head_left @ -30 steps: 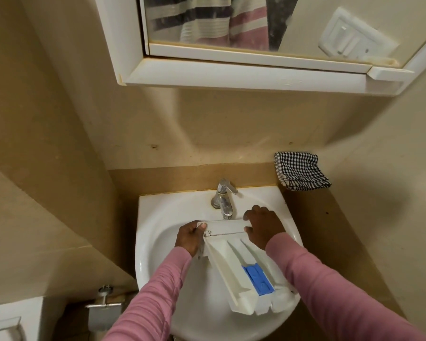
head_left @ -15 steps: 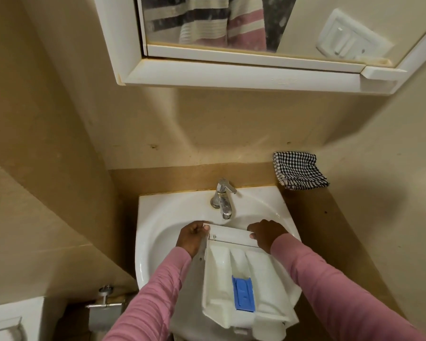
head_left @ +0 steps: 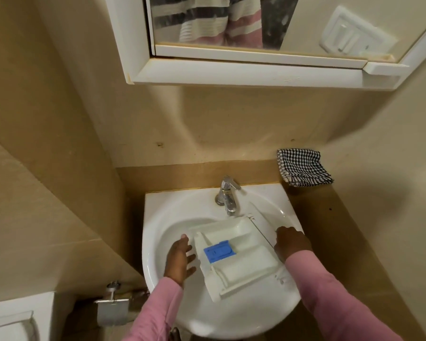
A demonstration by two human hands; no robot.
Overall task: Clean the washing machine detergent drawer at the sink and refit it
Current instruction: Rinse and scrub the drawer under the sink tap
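The white detergent drawer (head_left: 241, 257) with a blue insert (head_left: 219, 252) lies across the white sink (head_left: 162, 217), its front panel turned to the right. My right hand (head_left: 292, 243) grips that front panel at the sink's right rim. My left hand (head_left: 180, 257) is off the drawer, hovering just left of its back end with fingers spread. The chrome tap (head_left: 228, 193) stands at the back of the basin; no water is visible running from it.
A black-and-white checked cloth (head_left: 303, 167) lies on the tan counter at the back right. A mirrored cabinet (head_left: 244, 70) hangs overhead. A toilet-roll holder (head_left: 112, 308) and part of a white toilet tank (head_left: 10, 318) sit at lower left. Walls close in on both sides.
The drawer has swung round in the sink, front panel now to the right. My left hand let go of it and opened; my right hand kept hold and moved right.
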